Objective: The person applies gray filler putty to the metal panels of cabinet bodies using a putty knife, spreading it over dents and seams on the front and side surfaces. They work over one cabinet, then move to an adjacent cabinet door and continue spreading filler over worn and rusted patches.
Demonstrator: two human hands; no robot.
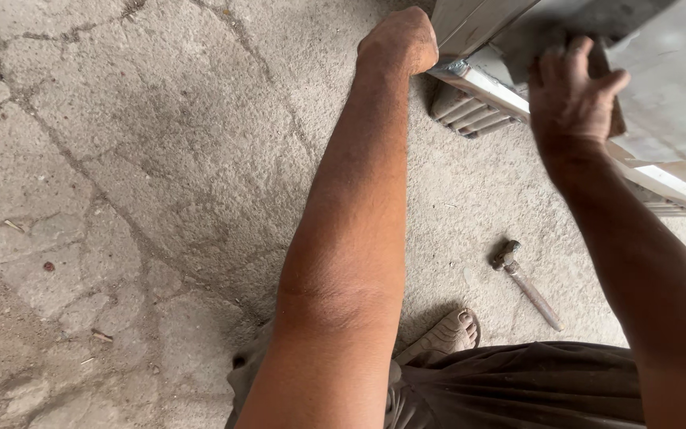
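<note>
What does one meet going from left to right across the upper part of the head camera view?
Cracked concrete floor → left hand → grooved metal frame piece → right hand → pale board.

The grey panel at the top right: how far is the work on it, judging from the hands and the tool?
Done: nothing finished can be told from this view. In hand: the left hand grips the edge of the grey panel, and the right hand presses a small brown block flat against it. Left: the hammer lies untouched on the cracked concrete floor, beside the sandalled foot.
</note>
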